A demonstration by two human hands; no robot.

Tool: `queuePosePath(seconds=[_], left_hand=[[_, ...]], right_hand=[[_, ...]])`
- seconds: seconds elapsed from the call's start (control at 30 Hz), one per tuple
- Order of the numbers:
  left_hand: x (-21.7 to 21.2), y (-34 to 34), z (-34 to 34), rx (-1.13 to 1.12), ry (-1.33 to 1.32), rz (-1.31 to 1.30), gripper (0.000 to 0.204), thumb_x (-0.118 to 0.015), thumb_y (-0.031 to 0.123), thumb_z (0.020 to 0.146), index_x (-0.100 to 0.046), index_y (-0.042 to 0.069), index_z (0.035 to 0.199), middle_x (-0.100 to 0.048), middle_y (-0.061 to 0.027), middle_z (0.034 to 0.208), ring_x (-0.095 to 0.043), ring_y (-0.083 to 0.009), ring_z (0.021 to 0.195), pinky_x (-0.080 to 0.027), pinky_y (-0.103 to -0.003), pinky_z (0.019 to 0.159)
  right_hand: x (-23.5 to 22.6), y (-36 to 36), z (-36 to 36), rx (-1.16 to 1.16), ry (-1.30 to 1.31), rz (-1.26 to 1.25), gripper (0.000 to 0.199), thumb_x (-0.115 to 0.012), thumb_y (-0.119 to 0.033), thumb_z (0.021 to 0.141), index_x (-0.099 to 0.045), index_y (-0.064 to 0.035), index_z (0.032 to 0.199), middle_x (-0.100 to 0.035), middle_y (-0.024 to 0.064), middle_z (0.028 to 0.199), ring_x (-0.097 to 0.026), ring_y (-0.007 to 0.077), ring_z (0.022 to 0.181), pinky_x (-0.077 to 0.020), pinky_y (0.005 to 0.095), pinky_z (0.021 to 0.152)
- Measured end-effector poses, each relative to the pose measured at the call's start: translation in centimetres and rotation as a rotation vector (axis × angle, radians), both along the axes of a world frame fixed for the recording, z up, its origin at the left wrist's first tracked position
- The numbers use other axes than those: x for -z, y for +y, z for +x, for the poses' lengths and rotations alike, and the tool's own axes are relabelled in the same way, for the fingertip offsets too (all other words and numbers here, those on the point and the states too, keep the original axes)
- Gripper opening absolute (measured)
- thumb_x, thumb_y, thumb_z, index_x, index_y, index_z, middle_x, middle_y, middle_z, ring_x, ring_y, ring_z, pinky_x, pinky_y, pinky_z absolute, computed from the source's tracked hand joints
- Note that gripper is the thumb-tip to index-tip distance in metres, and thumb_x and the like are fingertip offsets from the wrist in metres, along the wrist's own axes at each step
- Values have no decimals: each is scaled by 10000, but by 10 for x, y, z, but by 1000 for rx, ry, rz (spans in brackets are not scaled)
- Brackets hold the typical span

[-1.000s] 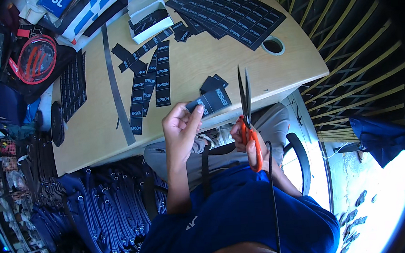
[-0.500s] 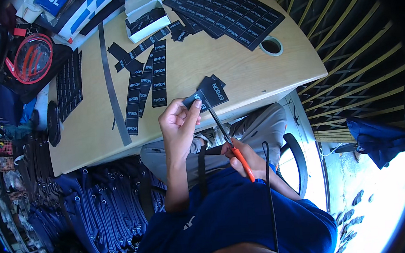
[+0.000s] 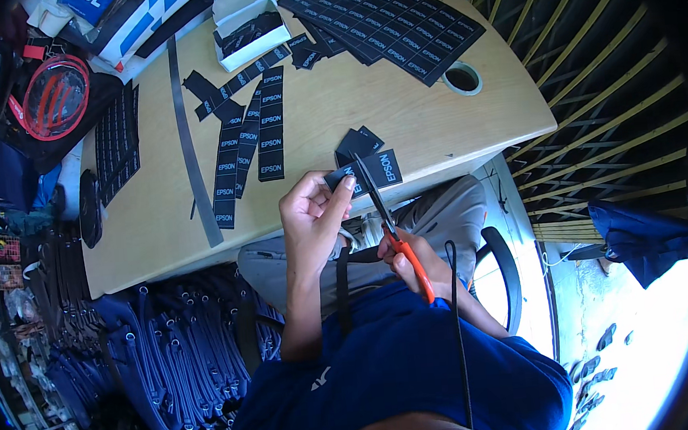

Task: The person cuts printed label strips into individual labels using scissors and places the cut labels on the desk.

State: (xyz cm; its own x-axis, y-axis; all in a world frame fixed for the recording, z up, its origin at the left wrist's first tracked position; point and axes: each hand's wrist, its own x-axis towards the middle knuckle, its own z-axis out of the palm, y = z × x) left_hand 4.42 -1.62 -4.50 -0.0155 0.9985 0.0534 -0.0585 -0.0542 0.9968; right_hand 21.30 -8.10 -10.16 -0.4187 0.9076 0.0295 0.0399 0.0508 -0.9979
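My left hand (image 3: 311,213) pinches the left end of a short black label strip (image 3: 386,170) with pale printing, held over the table's front edge. In my right hand (image 3: 420,261) are scissors (image 3: 413,266) with orange handles, their blades lying across the strip between two labels. Just behind the strip, small cut black pieces (image 3: 355,145) rest on the table. Farther left on the wood lie longer black label strips (image 3: 270,128), some overlapping. How far the blades are parted is hard to see.
The wooden table (image 3: 177,256) has a round hole (image 3: 463,79) at its right. Large black label sheets (image 3: 393,21) lie at the back, beside a white box (image 3: 254,48) holding black pieces. A long grey strip (image 3: 185,147) lies left. Dark blue straps (image 3: 177,357) hang below.
My left hand and the strip have shifted slightly right and nearer, uncovering more of the small pieces behind. The scissors have moved along, and their blades now cross the strip.
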Motion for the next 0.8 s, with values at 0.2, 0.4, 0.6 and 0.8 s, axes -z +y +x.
queuePosePath(seconds=[0.2, 0.4, 0.6, 0.8], left_hand=[[1, 2, 2, -14, -35, -9, 102, -644, 58, 837, -608, -25, 886, -595, -11, 667, -531, -29, 564, -429, -162, 512], [2, 2, 2, -2, -17, -27, 115, -644, 62, 838, -609, -27, 900, -600, -17, 668, -530, -30, 562, -423, -160, 510], [-1, 2, 3, -3, -6, -13, 118, -649, 69, 836, -608, -26, 894, -595, -11, 662, -533, -32, 559, -420, -161, 505], [0, 7, 2, 4, 3, -8, 111, -650, 69, 838, -606, -20, 887, -595, -5, 669, -532, -31, 559, -422, -162, 507]], right_hand=[[1, 1, 1, -24, 5, 8, 570, -428, -547, 889, -506, 17, 873, -505, 113, 685, -516, 227, 629, -423, 348, 604], [-2, 2, -1, -16, 22, -13, 536, -427, -518, 901, -508, 10, 859, -499, 104, 674, -513, 220, 619, -424, 345, 601], [-1, 2, -1, 2, -13, -51, 494, -426, -479, 920, -507, 0, 830, -503, 112, 648, -519, 241, 606, -429, 360, 597], [-10, 4, -6, 75, -33, -114, 715, -355, -709, 828, -484, -17, 702, -437, 2, 543, -439, 94, 466, -336, 237, 436]])
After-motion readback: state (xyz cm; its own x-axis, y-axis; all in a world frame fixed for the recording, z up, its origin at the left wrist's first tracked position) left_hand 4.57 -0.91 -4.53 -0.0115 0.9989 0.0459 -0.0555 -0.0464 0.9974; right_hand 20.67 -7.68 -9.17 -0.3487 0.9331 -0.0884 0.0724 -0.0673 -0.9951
